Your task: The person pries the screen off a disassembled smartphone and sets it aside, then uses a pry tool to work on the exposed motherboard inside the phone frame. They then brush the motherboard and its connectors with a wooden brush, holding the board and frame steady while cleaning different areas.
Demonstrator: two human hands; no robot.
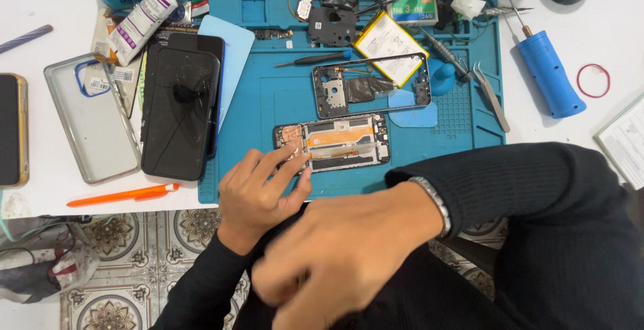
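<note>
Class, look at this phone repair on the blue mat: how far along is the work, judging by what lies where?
Done: the phone is opened, and its middle frame and battery lie apart on the blue mat. In hand: the left hand puts its fingertips on the left end of the bared phone body, while the right hand hangs blurred below the table edge. Left: frame and battery are not yet refitted.
</note>
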